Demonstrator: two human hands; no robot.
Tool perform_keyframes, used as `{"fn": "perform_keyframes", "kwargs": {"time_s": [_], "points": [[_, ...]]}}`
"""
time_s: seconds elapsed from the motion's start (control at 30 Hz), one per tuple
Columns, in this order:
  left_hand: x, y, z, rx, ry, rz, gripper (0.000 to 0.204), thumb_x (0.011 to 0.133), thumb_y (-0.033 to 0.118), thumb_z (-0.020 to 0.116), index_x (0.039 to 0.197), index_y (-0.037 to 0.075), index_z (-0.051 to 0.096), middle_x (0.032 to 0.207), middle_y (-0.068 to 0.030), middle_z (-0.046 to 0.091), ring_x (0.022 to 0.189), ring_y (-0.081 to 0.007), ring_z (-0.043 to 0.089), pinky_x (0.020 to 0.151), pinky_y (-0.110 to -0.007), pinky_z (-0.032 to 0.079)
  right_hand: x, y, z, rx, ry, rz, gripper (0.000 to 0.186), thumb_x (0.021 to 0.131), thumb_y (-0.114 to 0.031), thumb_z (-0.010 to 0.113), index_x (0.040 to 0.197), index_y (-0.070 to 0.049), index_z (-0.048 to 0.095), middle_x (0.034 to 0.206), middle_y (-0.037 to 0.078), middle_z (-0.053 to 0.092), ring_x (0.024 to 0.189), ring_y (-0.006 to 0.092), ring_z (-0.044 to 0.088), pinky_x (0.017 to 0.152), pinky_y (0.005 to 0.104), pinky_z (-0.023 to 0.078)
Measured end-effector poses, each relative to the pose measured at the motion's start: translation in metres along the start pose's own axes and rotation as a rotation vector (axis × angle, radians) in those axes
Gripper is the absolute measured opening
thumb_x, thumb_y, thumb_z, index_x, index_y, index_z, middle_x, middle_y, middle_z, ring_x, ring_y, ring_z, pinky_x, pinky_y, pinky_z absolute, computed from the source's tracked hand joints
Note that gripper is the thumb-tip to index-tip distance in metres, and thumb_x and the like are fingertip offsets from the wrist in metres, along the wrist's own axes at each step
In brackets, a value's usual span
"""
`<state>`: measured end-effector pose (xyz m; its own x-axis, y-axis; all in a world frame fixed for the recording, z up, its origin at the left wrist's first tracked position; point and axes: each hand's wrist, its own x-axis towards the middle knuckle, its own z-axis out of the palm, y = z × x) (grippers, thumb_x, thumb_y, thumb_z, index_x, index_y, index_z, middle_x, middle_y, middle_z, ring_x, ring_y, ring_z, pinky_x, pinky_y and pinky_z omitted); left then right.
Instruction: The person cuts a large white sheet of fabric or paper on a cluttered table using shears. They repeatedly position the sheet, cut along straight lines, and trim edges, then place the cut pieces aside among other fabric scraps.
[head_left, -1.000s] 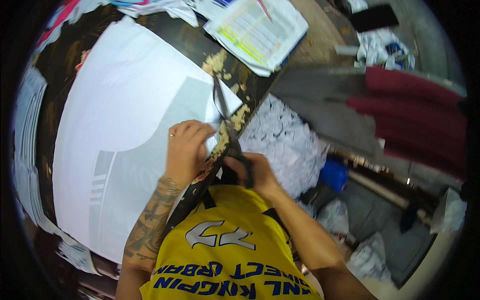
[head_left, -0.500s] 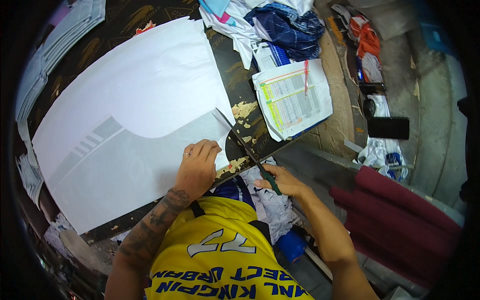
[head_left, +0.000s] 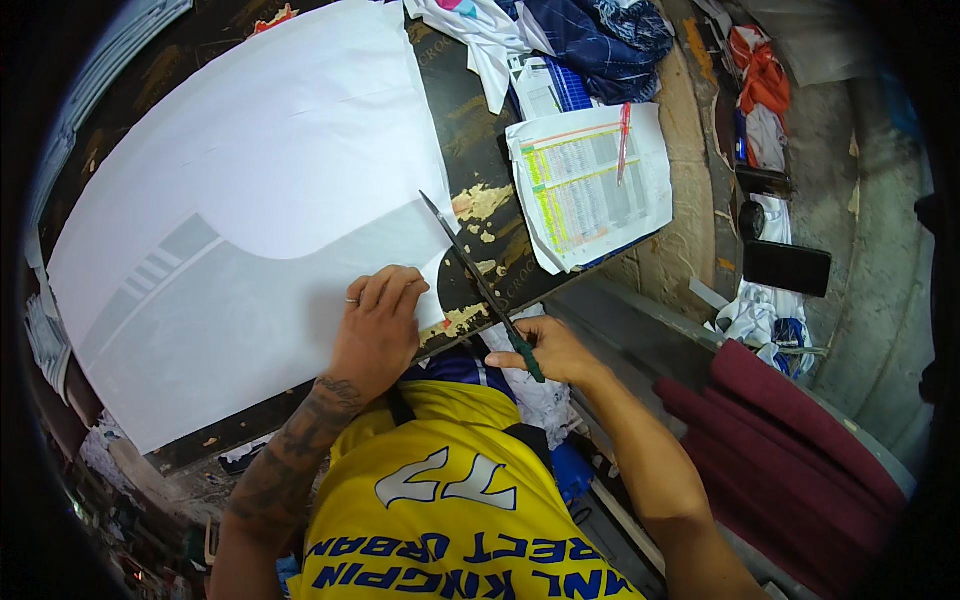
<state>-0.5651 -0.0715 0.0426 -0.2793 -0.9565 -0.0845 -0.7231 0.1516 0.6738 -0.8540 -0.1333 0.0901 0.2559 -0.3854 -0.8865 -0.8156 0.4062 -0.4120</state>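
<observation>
Holding scissors (head_left: 474,272) in right grip (head_left: 556,350), left grip (head_left: 380,322) unclear on white sheet (head_left: 270,150), highlighted printed chart (head_left: 588,195) nearby.

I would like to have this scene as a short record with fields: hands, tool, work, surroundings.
Left hand: on white sheet, near its right edge
Right hand: holds scissors by the green handle
Scissors: tip over the sheet; blade opening unclear
Sheet: grey printed shape, lying on dark table
Nearby: paper chart with red pen on it; dark blue fabric beyond

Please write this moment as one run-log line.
Left hand: on pale sheet | Right hand: holding scissors, blades across sheet edge | Table: printed page, red pen on it
</observation>
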Motion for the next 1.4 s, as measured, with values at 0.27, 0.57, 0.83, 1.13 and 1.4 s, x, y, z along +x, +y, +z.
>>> {"fn": "perform_keyframes", "kwargs": {"time_s": [0.27, 0.57, 0.83, 1.13, 1.4], "points": [[-0.001, 0.000, 0.002, 0.013, 0.046, 0.006, 0.052, 0.083, 0.007, 0.072, 0.134, 0.008, 0.058, 0.138, -0.0082, 0.056, 0.138, -0.0285, 0.050, 0.114, -0.048, 0.035, 0.014, -0.007, 0.010, 0.010, 0.125, -0.027, 0.069, 0.076, -0.059, 0.097, 0.059, -0.010, 0.052, 0.058, -0.003, 0.051, 0.058, 0.0103, 0.049, 0.053, 0.0331, 0.040], [0.023, 0.053, 0.038, -0.037, 0.382, -0.326, 0.055, 0.087, 0.014, 0.074, 0.140, 0.006, 0.059, 0.136, -0.0098, 0.058, 0.134, -0.0295, 0.050, 0.111, -0.051, 0.033, -0.023, -0.049, -0.156, -0.371, -0.357, 0.138, 0.054, 0.093, -0.057, 0.085, 0.081, -0.007, 0.066, 0.073, 0.000, 0.060, 0.072, 0.0133, 0.058, 0.068, 0.0347, 0.047], [0.028, 0.062, 0.083, 0.287, 0.432, -0.452, 0.063, 0.094, 0.042, 0.065, 0.146, 0.007, 0.060, 0.150, -0.0050, 0.056, 0.142, -0.0210, 0.047, 0.118, -0.050, 0.032, 0.104, -0.171, -0.217, -1.026, -0.518, -0.321, 0.064, 0.092, -0.066, 0.079, 0.101, -0.004, 0.067, 0.090, 0.012, 0.065, 0.091, 0.0247, 0.063, 0.084, 0.0415, 0.051], [0.029, 0.065, 0.087, 0.301, 0.458, -0.469, 0.061, 0.091, 0.042, 0.066, 0.143, 0.009, 0.063, 0.145, -0.0048, 0.059, 0.140, -0.0204, 0.050, 0.117, -0.051, 0.034, 0.126, -0.207, -0.203, -1.185, -0.608, -0.375, 0.067, 0.087, -0.066, 0.083, 0.102, -0.003, 0.069, 0.098, 0.014, 0.068, 0.094, 0.0302, 0.068, 0.084, 0.0426, 0.053], [0.028, 0.065, 0.086, 0.307, 0.452, -0.476, 0.060, 0.092, 0.043, 0.066, 0.142, 0.011, 0.064, 0.146, -0.0017, 0.060, 0.140, -0.0182, 0.050, 0.117, -0.049, 0.036, 0.125, -0.195, -0.208, -1.078, -0.608, -0.365, 0.050, 0.086, -0.044, 0.094, 0.098, -0.003, 0.069, 0.079, 0.003, 0.054, 0.069, 0.0130, 0.053, 0.063, 0.0332, 0.044]]}}
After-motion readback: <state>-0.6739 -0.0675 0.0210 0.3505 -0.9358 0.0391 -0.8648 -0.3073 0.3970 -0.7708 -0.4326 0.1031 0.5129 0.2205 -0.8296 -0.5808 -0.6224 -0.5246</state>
